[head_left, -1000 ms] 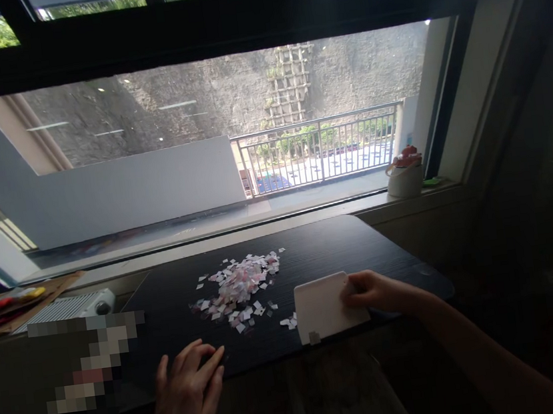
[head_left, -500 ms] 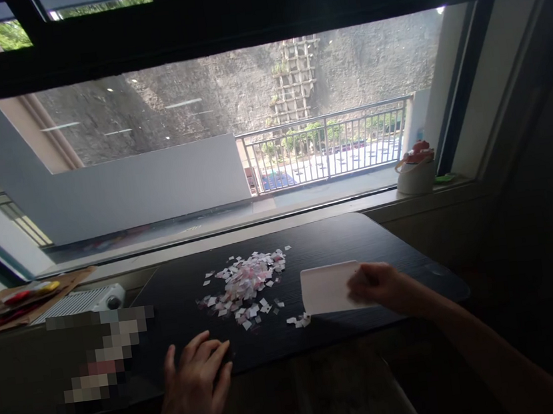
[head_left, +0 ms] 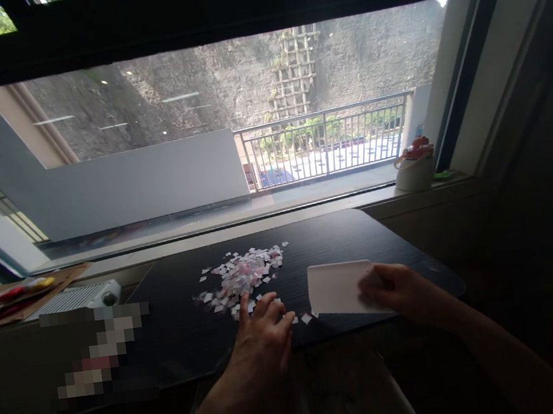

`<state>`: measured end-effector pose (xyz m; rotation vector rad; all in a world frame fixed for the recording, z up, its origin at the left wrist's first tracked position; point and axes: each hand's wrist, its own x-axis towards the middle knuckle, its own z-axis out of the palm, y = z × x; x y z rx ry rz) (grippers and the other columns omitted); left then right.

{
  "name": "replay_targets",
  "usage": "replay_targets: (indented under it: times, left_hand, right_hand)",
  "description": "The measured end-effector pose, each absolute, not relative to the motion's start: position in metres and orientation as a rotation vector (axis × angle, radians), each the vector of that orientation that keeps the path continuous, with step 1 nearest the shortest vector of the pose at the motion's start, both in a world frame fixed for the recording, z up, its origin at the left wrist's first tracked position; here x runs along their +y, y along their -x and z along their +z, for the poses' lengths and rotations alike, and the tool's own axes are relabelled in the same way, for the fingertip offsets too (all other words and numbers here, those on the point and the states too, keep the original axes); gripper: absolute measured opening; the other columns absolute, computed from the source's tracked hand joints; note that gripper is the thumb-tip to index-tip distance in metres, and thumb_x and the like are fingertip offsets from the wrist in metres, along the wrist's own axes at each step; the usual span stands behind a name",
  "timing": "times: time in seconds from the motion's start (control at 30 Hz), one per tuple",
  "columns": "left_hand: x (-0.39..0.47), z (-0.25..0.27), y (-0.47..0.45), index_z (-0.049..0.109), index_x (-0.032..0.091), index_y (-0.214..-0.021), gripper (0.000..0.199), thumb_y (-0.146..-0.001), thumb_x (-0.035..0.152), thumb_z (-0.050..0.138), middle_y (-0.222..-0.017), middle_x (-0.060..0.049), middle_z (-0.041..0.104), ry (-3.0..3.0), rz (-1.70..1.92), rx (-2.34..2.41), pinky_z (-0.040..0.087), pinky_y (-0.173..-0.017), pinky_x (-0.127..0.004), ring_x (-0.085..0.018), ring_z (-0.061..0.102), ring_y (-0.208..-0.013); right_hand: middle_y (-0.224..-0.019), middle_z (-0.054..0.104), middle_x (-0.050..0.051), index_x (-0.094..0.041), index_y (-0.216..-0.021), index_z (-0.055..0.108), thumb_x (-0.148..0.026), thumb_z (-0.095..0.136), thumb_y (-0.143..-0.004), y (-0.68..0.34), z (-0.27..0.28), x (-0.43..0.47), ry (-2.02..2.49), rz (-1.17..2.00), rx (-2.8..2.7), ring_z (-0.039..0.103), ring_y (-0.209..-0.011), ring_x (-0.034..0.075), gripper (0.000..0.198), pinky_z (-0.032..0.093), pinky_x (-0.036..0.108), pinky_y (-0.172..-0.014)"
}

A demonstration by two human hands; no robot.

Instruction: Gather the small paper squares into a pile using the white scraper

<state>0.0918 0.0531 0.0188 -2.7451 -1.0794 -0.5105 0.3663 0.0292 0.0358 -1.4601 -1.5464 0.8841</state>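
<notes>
While the right hand (head_left: pixel 382 286) grasps a flat white panel (head_left: pixel 339 288), the left hand (head_left: pixel 264 333) splays loosely

In the head view, thin square scraps (head_left: pixel 249 271) heap on a dark, grained tabletop (head_left: pixel 341 239), the left hand at their near edge, contact unclear; the round-cornered panel is beside stray pieces.

A pale rectangular panel (head_left: pixel 337 289), long side crosswise, is between three and four o'clock from loosely heaped pinkish-white squares (head_left: pixel 247 271).

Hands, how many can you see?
2: the left hand by the near edge of the scraps, and the right hand holding the card. The blurred patch could hide more.
</notes>
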Motion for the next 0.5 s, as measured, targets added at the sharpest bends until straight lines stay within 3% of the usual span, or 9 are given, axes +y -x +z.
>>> replay_targets:
  times: [0.23, 0.5]
  left_hand:
    - [0.060, 0.012, -0.097, 0.059, 0.027, -0.117, 0.044, -0.078, 0.010, 0.048, -0.114, -0.009, 0.060, 2.759, -0.314, -1.106, 0.015, -0.106, -0.065, -0.030, 0.042, -0.124]
    - [0.056, 0.014, -0.092, 0.063, 0.021, -0.106, 0.036, -0.076, 0.009, 0.047, -0.112, -0.009, 0.061, 2.720, -0.419, -1.079, 0.013, -0.108, -0.063, -0.029, 0.043, -0.123]
  right_hand:
    - [-0.066, 0.061, 0.001, -0.016, -0.071, 0.060, -0.029, 0.061, -0.069, -0.357, 0.029, 0.023, 1.441, 0.919, -1.546, 0.057, -0.063, 0.016, 0.012, 0.042, 0.025, -0.056]
    - [-0.063, 0.060, 0.001, -0.017, -0.069, 0.060, -0.030, 0.059, -0.069, -0.373, 0.031, 0.015, 1.567, 0.799, -1.586, 0.055, -0.060, 0.017, 0.013, 0.041, 0.026, -0.053]
